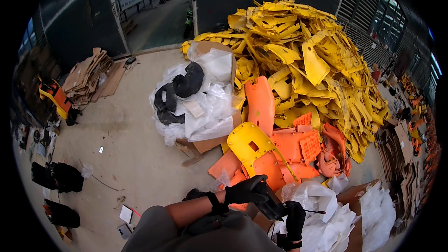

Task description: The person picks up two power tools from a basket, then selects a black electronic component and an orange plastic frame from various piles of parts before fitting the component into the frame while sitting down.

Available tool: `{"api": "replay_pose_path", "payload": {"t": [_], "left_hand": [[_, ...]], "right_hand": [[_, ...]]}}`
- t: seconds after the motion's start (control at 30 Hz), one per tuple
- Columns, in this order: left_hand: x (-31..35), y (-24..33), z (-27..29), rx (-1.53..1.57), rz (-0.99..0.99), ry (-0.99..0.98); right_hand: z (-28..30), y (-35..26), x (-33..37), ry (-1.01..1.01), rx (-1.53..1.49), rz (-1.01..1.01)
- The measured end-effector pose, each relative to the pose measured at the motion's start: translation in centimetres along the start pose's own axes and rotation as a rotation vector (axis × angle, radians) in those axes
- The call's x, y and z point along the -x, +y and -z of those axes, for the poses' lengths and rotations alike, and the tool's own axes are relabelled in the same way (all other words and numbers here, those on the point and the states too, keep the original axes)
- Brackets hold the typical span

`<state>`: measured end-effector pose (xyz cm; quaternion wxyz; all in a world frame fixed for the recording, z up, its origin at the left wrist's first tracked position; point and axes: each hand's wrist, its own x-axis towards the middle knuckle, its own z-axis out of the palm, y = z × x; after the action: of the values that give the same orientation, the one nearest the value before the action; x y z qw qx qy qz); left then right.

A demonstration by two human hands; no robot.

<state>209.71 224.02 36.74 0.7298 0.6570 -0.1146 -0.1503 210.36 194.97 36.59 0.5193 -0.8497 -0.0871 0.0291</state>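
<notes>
In a black glove, my left hand point(245, 191) is closed on one end of a black plastic part point(270, 204), held low in front of my body. My right hand point(295, 221), gloved in black too, has its fingers curled at the part's other end. A short dark cable with a reddish tip point(317, 212) sticks out to the right beside that hand. Just beyond my hands lies a yellow curved panel point(245, 140) with a square hole. It rests over several orange plastic panels point(268, 168).
A tall heap of yellow plastic panels point(308, 60) rises ahead right. Boxes of clear wrap point(210, 112) stand left of it and wrap point(322, 205) lies near my right hand. Flattened cardboard point(88, 77) is stacked far left. Black parts point(58, 177) lie on the floor.
</notes>
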Motion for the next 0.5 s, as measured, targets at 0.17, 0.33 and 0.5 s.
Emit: {"api": "replay_pose_path", "payload": {"t": [0.17, 0.33, 0.5], "left_hand": [[0.4, 1.4, 2.5, -0.198, -0.013, -0.073], [3.3, 2.5, 8.7, -0.243, -0.01, -0.179], [7.7, 1.0, 16.0, -0.302, -0.131, -0.127]], "right_hand": [[-3.6, -0.8, 2.1, 0.104, 0.076, 0.005], [-9.7, -4.3, 2.1, 0.069, 0.022, -0.033], [-18.6, -10.1, 1.5, 0.08, 0.073, -0.044]]}}
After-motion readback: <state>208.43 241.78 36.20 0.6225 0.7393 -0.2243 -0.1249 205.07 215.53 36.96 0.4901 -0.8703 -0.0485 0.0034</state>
